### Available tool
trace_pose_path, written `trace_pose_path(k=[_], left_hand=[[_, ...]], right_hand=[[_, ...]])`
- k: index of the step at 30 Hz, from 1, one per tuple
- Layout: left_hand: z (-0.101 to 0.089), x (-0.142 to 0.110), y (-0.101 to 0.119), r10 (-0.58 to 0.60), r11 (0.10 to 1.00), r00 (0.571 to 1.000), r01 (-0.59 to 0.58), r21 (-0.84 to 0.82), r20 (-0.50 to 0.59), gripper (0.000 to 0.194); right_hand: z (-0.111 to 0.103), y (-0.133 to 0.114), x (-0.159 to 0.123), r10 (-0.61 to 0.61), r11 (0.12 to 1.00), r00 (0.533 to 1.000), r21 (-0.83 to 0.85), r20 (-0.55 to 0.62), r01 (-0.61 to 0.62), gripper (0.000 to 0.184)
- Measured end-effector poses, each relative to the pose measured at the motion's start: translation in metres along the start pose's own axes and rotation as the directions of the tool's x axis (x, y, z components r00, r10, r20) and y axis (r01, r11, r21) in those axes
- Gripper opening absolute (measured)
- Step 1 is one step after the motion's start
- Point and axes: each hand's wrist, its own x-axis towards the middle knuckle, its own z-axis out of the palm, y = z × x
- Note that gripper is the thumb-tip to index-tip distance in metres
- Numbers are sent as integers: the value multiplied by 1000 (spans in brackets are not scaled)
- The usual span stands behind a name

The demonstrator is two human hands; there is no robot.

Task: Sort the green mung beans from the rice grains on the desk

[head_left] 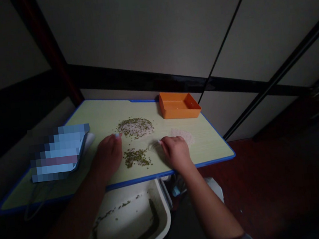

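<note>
My left hand (pixel 108 154) rests on the pale green table (pixel 101 114), fingers curled, one fingertip touching the edge of a mixed heap of green beans and white grains (pixel 135 127). My right hand (pixel 176 152) lies on the table with fingers bent and pressed together, its fingertips on a few white grains (pixel 153 146). Between the hands sits a small pile of green beans (pixel 136 157). A pile of white grains (pixel 183 135) lies just behind my right hand.
An orange tray (pixel 178 105) stands at the table's far right corner. A blurred blue object (pixel 58 152) lies at the left. Below the table's front edge sits a white tray (pixel 128 224) with green beans along its rim. Dark floor lies to the right.
</note>
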Motion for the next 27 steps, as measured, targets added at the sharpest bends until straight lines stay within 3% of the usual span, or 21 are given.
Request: trace_pose_path(k=[4,11,18,22,27], left_hand=[[-4,0,11,-80,997,996,81,-21,43,61],[-5,-2,17,-94,994,995,96,-43,37,65],[-7,-4,20,-121,991,991,123,-47,51,65],[-4,-4,16,-96,994,995,97,-58,10,60],[-1,-5,11,-91,993,996,90,-75,-8,57]], right_hand=[[-12,-4,16,112,983,989,-159,93,-97,30],[-19,-23,58,-3,975,959,-211,282,65,31],[-1,-45,82,-168,960,938,-164,303,225,32],[6,-46,78,-275,942,917,-111,291,318,34],[3,-48,71,-325,932,903,-67,281,357,35]])
